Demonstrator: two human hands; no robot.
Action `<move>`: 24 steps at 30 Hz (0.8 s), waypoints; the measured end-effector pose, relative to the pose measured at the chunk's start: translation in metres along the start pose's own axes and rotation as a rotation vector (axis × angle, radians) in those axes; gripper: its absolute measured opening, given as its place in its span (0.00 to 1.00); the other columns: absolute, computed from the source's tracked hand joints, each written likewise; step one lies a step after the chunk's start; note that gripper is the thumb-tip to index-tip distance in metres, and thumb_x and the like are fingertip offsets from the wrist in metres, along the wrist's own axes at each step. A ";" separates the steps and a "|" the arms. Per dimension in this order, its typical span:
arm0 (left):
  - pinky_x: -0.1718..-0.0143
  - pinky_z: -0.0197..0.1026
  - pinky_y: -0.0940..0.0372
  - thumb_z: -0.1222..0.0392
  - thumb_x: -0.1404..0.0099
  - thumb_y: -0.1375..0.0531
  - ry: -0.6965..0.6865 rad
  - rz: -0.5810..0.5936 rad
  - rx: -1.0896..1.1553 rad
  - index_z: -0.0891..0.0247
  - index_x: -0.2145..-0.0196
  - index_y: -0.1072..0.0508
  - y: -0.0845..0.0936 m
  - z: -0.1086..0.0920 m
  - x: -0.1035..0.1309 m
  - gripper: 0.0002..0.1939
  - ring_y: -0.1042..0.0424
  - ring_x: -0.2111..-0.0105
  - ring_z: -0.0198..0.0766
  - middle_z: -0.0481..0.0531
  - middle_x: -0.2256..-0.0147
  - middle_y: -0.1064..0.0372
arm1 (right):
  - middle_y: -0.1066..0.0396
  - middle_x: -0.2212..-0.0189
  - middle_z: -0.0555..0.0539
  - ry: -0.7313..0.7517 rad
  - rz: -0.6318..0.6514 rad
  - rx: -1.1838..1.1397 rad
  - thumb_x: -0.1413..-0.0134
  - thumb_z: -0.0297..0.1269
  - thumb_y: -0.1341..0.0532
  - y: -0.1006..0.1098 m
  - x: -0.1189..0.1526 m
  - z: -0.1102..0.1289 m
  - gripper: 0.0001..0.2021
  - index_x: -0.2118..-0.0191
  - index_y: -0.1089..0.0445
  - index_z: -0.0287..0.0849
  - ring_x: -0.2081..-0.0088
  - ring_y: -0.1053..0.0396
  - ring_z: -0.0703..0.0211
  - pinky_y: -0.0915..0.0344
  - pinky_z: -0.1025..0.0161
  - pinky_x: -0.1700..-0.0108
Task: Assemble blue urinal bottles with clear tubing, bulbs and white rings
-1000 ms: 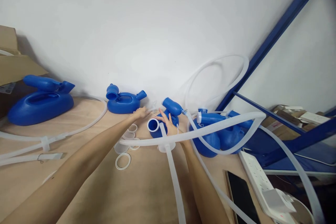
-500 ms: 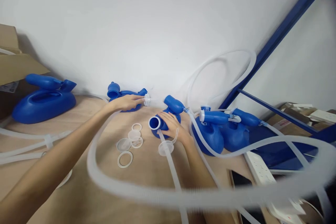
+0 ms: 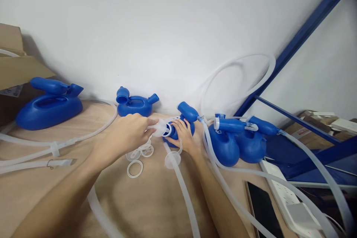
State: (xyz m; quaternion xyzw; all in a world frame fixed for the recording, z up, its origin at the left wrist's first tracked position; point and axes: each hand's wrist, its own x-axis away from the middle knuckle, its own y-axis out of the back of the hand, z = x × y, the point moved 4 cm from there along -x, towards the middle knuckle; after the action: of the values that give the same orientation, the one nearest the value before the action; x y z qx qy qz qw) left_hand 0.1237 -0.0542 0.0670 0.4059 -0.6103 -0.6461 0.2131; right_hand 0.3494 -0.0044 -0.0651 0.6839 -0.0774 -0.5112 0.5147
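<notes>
Blue bottle, gripped by right fingers, has left fingers pinching a translucent cap at its mouth.

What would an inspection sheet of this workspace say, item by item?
Surface: tan tabletop, crossed by translucent hoses
Job's things: blue plastic bottle; translucent cap at its mouth; four more blue bottles
Clutter: smartphone; white ring beside translucent discs
Hands: left hand pinches the cap; right hand clasps the bottle
Cables: white cord beside an adapter in the power strip
Surroundings: white wall, blue metal frame, open cardboard box
</notes>
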 end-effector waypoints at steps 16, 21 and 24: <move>0.54 0.47 0.30 0.46 0.23 0.48 0.048 0.060 0.098 0.69 0.28 0.51 -0.084 -0.016 -0.031 0.36 0.24 0.49 0.54 0.69 0.40 0.34 | 0.26 0.48 0.36 0.010 -0.099 -0.021 0.36 0.51 0.40 -0.007 -0.001 0.000 0.21 0.47 0.32 0.40 0.42 0.32 0.40 0.47 0.36 0.32; 0.64 0.45 0.30 0.43 0.23 0.51 0.069 0.017 -0.130 0.68 0.28 0.50 -0.112 -0.018 -0.030 0.35 0.21 0.60 0.52 0.69 0.45 0.32 | 0.26 0.50 0.37 0.026 -0.139 -0.016 0.34 0.49 0.44 -0.007 0.000 0.001 0.19 0.47 0.32 0.41 0.44 0.31 0.42 0.45 0.38 0.33; 0.68 0.42 0.31 0.42 0.23 0.50 0.118 -0.018 -0.192 0.65 0.27 0.52 -0.122 -0.020 -0.029 0.36 0.21 0.63 0.50 0.68 0.46 0.32 | 0.26 0.50 0.37 0.017 -0.130 -0.006 0.34 0.47 0.44 -0.008 0.000 0.002 0.18 0.47 0.32 0.41 0.44 0.31 0.42 0.44 0.40 0.34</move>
State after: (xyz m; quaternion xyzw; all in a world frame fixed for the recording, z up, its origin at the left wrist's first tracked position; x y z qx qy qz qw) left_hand 0.1832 -0.0243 -0.0414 0.4264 -0.5281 -0.6786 0.2807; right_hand 0.3447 -0.0022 -0.0711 0.6904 -0.0268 -0.5379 0.4830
